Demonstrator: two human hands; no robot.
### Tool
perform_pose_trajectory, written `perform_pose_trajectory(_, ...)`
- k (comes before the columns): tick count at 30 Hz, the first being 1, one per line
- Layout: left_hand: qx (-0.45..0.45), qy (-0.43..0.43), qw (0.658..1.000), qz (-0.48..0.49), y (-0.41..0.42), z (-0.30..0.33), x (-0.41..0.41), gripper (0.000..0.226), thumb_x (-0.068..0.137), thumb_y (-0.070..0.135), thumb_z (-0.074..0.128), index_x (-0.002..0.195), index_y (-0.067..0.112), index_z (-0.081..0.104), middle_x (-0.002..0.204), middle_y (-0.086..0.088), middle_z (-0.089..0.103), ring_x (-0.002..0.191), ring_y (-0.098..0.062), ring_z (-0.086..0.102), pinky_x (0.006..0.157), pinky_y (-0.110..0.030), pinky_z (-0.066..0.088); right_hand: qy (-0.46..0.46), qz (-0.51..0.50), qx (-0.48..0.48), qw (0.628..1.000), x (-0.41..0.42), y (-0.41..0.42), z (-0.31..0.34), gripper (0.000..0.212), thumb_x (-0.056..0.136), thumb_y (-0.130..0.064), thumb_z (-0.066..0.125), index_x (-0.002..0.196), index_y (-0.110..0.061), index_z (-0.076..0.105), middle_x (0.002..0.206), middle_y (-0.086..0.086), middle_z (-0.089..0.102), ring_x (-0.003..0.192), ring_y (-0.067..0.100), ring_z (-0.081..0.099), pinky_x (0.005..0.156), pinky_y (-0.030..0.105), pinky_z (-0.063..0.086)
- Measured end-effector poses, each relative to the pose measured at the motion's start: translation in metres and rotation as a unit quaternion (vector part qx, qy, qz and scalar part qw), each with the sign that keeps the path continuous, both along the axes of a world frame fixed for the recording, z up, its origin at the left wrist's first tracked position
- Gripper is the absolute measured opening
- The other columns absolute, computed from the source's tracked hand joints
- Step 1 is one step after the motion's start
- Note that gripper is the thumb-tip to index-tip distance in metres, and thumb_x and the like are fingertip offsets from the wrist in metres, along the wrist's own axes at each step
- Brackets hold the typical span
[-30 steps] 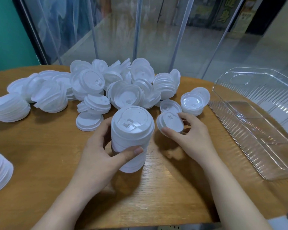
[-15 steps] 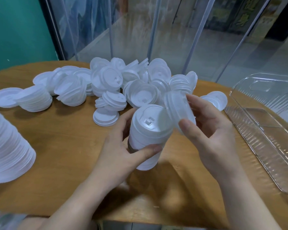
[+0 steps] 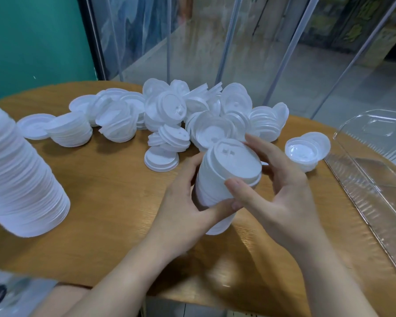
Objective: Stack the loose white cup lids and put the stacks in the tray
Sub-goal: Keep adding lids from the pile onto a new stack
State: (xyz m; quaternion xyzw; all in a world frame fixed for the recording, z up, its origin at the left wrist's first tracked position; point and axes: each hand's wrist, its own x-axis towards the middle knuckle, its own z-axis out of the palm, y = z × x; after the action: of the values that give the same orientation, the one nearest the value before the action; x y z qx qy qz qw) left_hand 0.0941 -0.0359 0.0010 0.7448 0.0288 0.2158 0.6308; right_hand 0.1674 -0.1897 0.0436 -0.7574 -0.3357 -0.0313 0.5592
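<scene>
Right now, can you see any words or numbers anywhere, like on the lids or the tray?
No readable text anywhere.
Stack of lids, held by the left hand and right hand: only a raised moulded mark on top, no letters.
Clear tray: no label visible.
Panel behind the glass, top right: yellowish sign-like shapes, too blurred to read.

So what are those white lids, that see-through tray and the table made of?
Lids: likely thin moulded plastic, white and slightly translucent, with a soft sheen and crisp pressed rims.
Tray: clear, glossy plastic by the look; the table shows through it and its ribbed walls catch glints.
Table: wood or a wood-look veneer, with visible grain and a smooth satin surface; I can't tell which.
</scene>
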Motion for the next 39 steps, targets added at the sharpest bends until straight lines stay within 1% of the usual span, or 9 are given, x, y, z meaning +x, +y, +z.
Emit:
perform_pose_trajectory(4,-0.001,0.002,1.000,-0.001,0.000,-0.002,0.000,0.076,0.070,0.038,0.091,0.137,0.039,0.054,0.132,0.017,0.067,0.126,-0.006,0.061,0.103,-0.030,0.050,0.004,0.010,-0.016,1.000,0.002,-0.004,-0.001,0.072,0.072,-0.052,0.080,0.137,-0.030,0.059,0.126,-0.011,0.068,0.114,0.019,0.068,0.103,0.035,0.051)
perform_pose_trajectory(8,-0.006,-0.001,1.000,-0.003,0.001,0.001,0.001,0.077,0.067,0.046,0.088,0.136,0.037,0.055,0.131,0.017,0.067,0.126,-0.005,0.061,0.100,-0.020,0.049,-0.002,0.022,-0.010,1.000,0.007,-0.010,0.002,0.072,0.074,-0.058,0.077,0.137,-0.030,0.057,0.131,-0.012,0.065,0.126,0.016,0.060,0.101,0.031,0.049)
perform_pose_trajectory(12,-0.016,0.004,1.000,-0.007,0.000,0.004,-0.001,0.074,0.063,0.048,0.087,0.130,0.045,0.056,0.128,0.022,0.066,0.123,0.000,0.060,0.096,-0.014,0.048,0.007,-0.100,0.025,0.995,0.045,-0.031,-0.014,0.048,0.088,-0.054,0.064,0.126,-0.025,0.065,0.122,-0.013,0.068,0.117,0.010,0.062,0.093,0.025,0.051)
perform_pose_trajectory(17,-0.047,0.013,0.999,-0.015,-0.003,0.005,-0.002,0.077,0.060,0.046,0.087,0.130,0.043,0.057,0.125,0.025,0.068,0.117,0.006,0.062,0.089,-0.008,0.048,-0.102,-0.172,-0.156,0.967,0.102,-0.047,-0.061,0.036,0.092,-0.019,0.075,0.128,-0.017,0.066,0.133,-0.008,0.063,0.127,0.009,0.053,0.111,0.039,0.042)
perform_pose_trajectory(22,-0.058,0.017,0.998,-0.023,-0.004,0.004,0.000,0.085,0.057,0.023,0.092,0.134,0.026,0.058,0.119,0.024,0.071,0.110,0.007,0.066,0.083,-0.005,0.049,-0.096,-0.190,-0.269,0.939,0.113,-0.038,-0.082,0.055,0.088,-0.025,0.076,0.139,-0.012,0.058,0.150,0.004,0.051,0.139,0.024,0.043,0.116,0.039,0.033)
perform_pose_trajectory(26,-0.053,0.021,0.998,-0.017,-0.002,0.002,-0.002,0.086,0.051,0.045,0.087,0.131,0.032,0.059,0.118,0.027,0.071,0.110,0.009,0.065,0.083,-0.003,0.048,-0.063,-0.221,-0.302,0.925,0.115,-0.038,-0.087,0.039,0.090,-0.032,0.073,0.124,-0.014,0.064,0.124,0.001,0.062,0.122,0.024,0.052,0.100,0.041,0.041)
perform_pose_trajectory(32,-0.062,0.020,0.998,-0.011,-0.004,0.004,-0.001,0.084,0.047,0.047,0.085,0.127,0.034,0.060,0.115,0.028,0.071,0.107,0.010,0.065,0.080,-0.002,0.048,-0.086,-0.251,-0.233,0.936,0.112,-0.038,-0.083,0.004,0.092,-0.017,0.072,0.096,-0.017,0.073,0.091,-0.010,0.063,0.094,0.022,0.064,0.081,0.040,0.048)
perform_pose_trajectory(36,-0.059,0.019,0.998,-0.009,-0.004,0.004,0.000,0.083,0.047,0.048,0.085,0.125,0.034,0.061,0.116,0.027,0.071,0.108,0.009,0.065,0.081,-0.003,0.048,0.012,-0.225,-0.060,0.972,0.105,-0.042,-0.066,0.010,0.100,-0.015,0.064,0.098,-0.021,0.072,0.082,-0.011,0.069,0.073,0.002,0.058,0.068,0.020,0.045)
perform_pose_trajectory(39,-0.061,0.021,0.998,-0.005,-0.003,0.004,-0.001,0.085,0.046,0.048,0.085,0.126,0.034,0.061,0.116,0.026,0.071,0.109,0.008,0.065,0.081,-0.003,0.048,0.133,-0.176,0.035,0.975,0.100,-0.049,-0.058,0.013,0.102,-0.015,0.062,0.103,-0.023,0.072,0.084,-0.013,0.072,0.074,-0.002,0.061,0.069,0.018,0.049)
